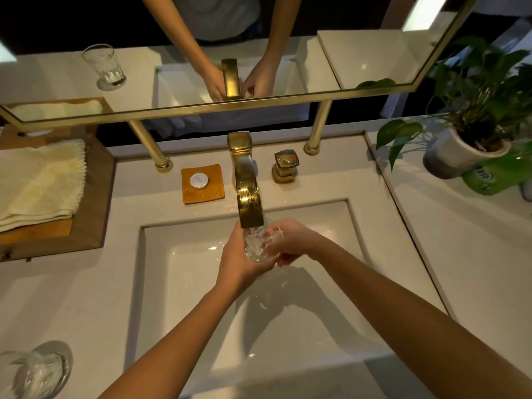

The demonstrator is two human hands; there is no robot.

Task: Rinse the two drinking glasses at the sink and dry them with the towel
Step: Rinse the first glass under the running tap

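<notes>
Under the spout of the gold faucet (pixel 247 191), a clear drinking glass (pixel 257 244) is held over the white sink basin (pixel 184 272). My left hand (pixel 237 259) grips the glass from the left. My right hand (pixel 288 241) curls round it from the right, fingers at its rim. Water splashes in and around the glass. A second glass (pixel 33 371) stands on the counter at the near left, on a round coaster. A folded cream towel (pixel 40 182) lies on a wooden tray (pixel 89 203) at the far left.
A gold tap handle (pixel 285 165) stands right of the faucet. An amber dish holding a small round soap (pixel 203 184) sits to its left. A potted plant (pixel 466 151) and a green packet (pixel 498 174) occupy the right counter. A gold-framed mirror (pixel 216 106) hangs behind.
</notes>
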